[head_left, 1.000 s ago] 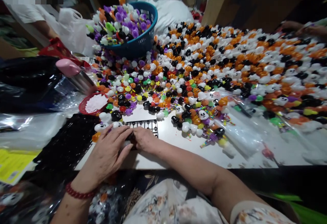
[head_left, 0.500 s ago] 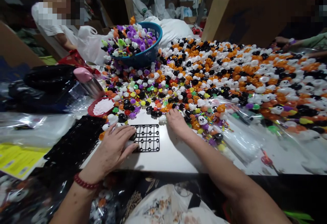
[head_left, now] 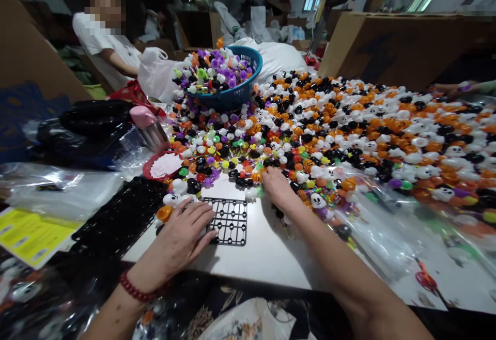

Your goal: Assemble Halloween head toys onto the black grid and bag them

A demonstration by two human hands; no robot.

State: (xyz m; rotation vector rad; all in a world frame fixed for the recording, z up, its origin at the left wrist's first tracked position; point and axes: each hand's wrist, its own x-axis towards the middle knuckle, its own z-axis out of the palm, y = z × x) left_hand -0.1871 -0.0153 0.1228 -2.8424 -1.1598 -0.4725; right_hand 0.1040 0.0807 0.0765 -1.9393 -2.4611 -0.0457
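Note:
A black plastic grid (head_left: 230, 221) with rings at its crossings lies flat on the white table. My left hand (head_left: 184, 231) rests over its left end, fingers stretched and thumb apart; what lies under the palm is hidden. Among the near pieces of the pile, my right hand (head_left: 278, 187) has its fingers bent together. Its fingertips are partly hidden, so I cannot make out what is in them. Beside them are orange pumpkin pieces (head_left: 256, 176), black pieces (head_left: 244, 181) and a white piece (head_left: 251, 193). An orange piece (head_left: 165, 213) sits left of my left hand.
A large pile of Halloween figures (head_left: 349, 118) covers the table's back and right. A blue basket (head_left: 232, 94) of figures stands behind. Left are a red dish (head_left: 155, 172), a pink-lidded flask (head_left: 149, 125) and stacked black grids (head_left: 120, 221). Red-handled scissors (head_left: 426, 280) lie right.
The view has shifted, so the scene sits lower and further right. My right hand stays at the pile's near edge, and my left hand stays on the grid.

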